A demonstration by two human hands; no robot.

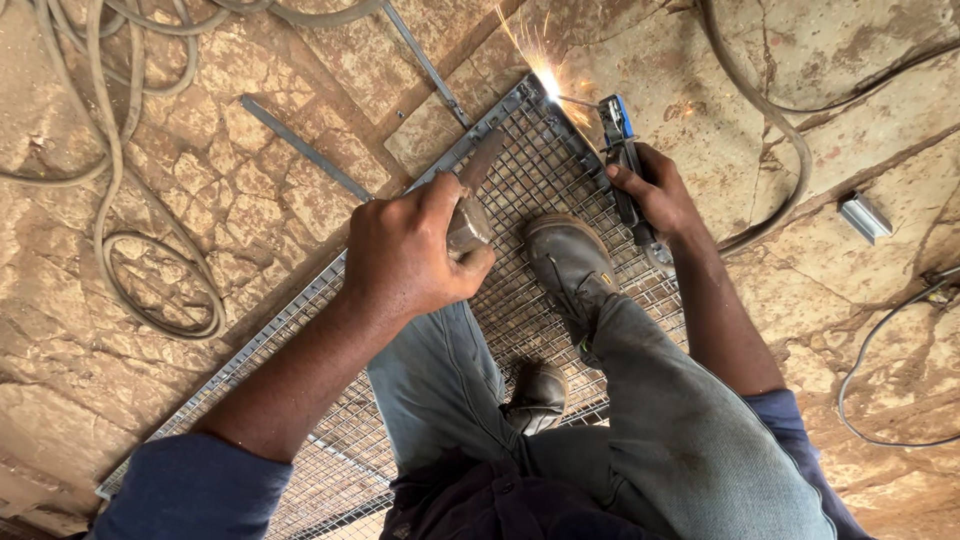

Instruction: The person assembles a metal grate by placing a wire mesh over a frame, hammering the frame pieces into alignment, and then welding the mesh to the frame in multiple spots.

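My left hand (410, 255) grips a chipping hammer (470, 205), its metal head resting on the wire mesh panel (530, 175). My right hand (655, 190) holds a welding electrode holder (622, 150) with a blue jaw. Its rod tip touches the panel's far corner, where a bright arc (548, 85) throws sparks. The grey mesh panel with its steel frame lies flat on the stone floor. My boot (570, 265) stands on the mesh between both hands, and the other boot (537, 397) is tucked lower down.
Coiled grey cables (110, 170) lie on the cracked stone floor at left. A loose steel strip (305, 148) and a thin rod (425, 62) lie beyond the panel. A welding cable (790, 130) curves at right, with a small metal channel piece (865, 215) and a thin wire (870, 350).
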